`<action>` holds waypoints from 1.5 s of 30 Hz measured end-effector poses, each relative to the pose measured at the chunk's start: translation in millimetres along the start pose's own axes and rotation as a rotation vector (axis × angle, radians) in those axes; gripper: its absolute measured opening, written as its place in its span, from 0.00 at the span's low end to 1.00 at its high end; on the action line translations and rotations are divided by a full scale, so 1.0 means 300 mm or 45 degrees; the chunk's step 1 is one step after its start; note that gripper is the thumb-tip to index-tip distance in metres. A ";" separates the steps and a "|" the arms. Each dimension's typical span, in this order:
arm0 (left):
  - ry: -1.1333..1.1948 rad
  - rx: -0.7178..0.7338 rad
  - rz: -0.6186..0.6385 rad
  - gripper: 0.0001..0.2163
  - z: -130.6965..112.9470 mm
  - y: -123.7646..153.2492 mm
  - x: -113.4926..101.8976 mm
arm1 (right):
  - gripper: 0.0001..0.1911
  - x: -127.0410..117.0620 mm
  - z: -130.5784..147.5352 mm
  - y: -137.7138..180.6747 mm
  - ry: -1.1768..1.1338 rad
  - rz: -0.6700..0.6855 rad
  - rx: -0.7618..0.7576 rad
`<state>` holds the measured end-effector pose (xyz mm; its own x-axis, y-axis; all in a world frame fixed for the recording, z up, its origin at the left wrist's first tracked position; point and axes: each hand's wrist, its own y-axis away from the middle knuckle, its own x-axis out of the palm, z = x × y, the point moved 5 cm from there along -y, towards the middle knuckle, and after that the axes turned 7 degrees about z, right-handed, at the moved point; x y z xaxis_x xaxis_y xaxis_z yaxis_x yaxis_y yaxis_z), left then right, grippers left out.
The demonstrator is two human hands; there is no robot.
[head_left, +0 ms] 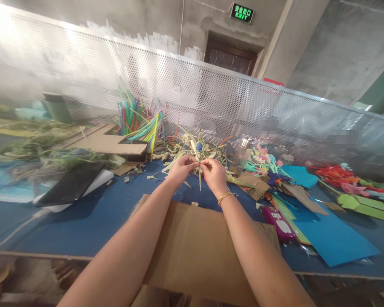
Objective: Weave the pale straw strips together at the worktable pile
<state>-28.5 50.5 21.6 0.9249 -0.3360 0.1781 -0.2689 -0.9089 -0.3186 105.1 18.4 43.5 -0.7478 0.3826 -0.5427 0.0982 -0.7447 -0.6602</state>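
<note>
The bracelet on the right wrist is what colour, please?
Gold; the head view shows the bracelet best.

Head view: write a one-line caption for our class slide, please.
Left hand and right hand pinch a pale strip above a cluttered blue table.

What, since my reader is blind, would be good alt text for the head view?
A person's left hand and right hand pinch a pale, husk-like strip over a blue table. Brown cardboard lies nearer the person; colourful stems are behind to the left, and a blue sheet lies right.
</note>
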 end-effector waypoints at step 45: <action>0.124 -0.035 0.017 0.13 0.017 -0.012 -0.015 | 0.10 -0.001 0.011 0.006 0.003 -0.085 -0.011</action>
<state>-30.4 56.5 17.2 0.8910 -0.3693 0.2640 -0.2895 -0.9102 -0.2962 103.4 15.0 44.2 -0.7512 0.4323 -0.4988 0.0538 -0.7130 -0.6991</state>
